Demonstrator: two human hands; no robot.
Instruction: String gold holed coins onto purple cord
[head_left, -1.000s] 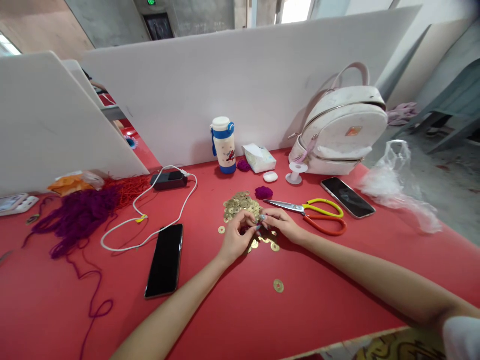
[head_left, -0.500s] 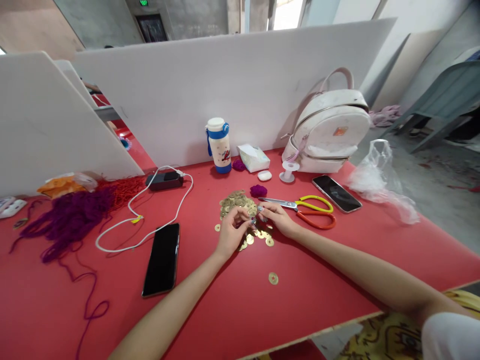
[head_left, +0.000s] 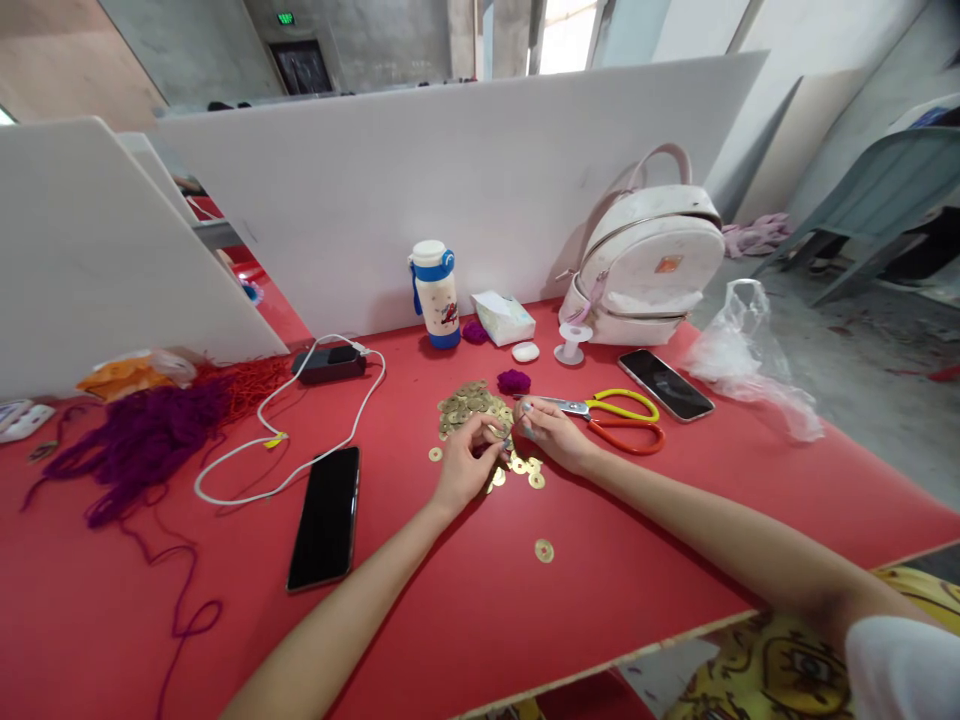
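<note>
My left hand (head_left: 471,462) is closed in a pinch over the front of a pile of brass-coloured coins (head_left: 466,404) with holes in the middle. Close by on its right, my right hand (head_left: 553,436) has its fingers drawn together, the tips almost meeting the left ones. Whatever lies between the fingertips is too small to make out. Several loose coins (head_left: 535,480) are spread just below the hands, and a single coin (head_left: 544,551) rests nearer the front edge. Scissors (head_left: 616,412) with yellow and orange handles lie beside my right hand.
Behind the pile are a purple yarn ball (head_left: 514,381), a spool (head_left: 573,345), a bottle (head_left: 436,298) and a tissue pack (head_left: 507,322). A white backpack (head_left: 651,262) stands at back right. Two phones (head_left: 325,520), a white cable (head_left: 264,405) and purple yarn (head_left: 154,440) lie around.
My right hand has drawn slightly away from the left and its fingers have curled in more. My left hand stays over the coins. The view has shifted a little.
</note>
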